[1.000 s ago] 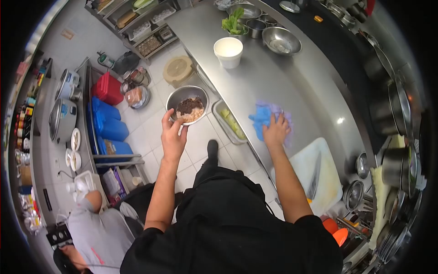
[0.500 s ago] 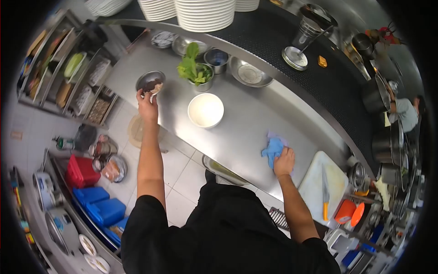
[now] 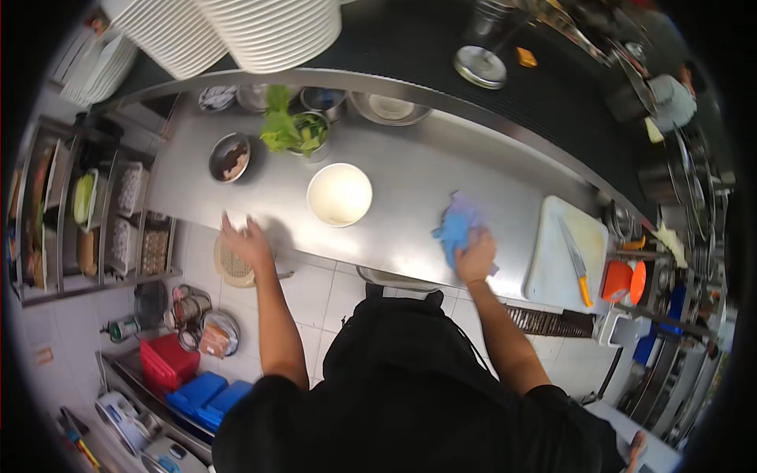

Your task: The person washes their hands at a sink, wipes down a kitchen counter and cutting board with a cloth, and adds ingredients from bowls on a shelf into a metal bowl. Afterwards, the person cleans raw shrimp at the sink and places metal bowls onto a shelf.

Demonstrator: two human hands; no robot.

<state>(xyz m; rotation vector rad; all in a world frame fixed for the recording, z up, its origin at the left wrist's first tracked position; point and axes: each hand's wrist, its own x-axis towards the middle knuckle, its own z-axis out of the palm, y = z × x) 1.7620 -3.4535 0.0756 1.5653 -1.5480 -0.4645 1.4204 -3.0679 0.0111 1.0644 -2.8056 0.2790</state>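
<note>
My left hand [image 3: 247, 243] hangs over the counter's front edge with its fingers apart and nothing in them. Beyond it, apart from the fingers, a small metal bowl [image 3: 224, 162] holds dark and pale pieces of food. My right hand [image 3: 476, 255] is closed on a blue and lilac cloth [image 3: 456, 229] lying on the steel counter [image 3: 410, 185]; the picture is slightly blurred there. Between my hands stands a white bowl [image 3: 339, 195] whose inside looks bare. Behind it, a metal container [image 3: 316, 147] holds leafy greens [image 3: 284, 130].
To the right, a knife [image 3: 576, 256] with an orange handle lies on a white cutting board [image 3: 552, 268]. Stacks of white plates [image 3: 268, 31] stand on the black shelf above. Metal bowls [image 3: 386, 109] line the counter's back. At far right is another person [image 3: 670, 102].
My left hand has let go of the small metal bowl and drawn back towards me. My right hand stays on the cloth. The camera view has turned.
</note>
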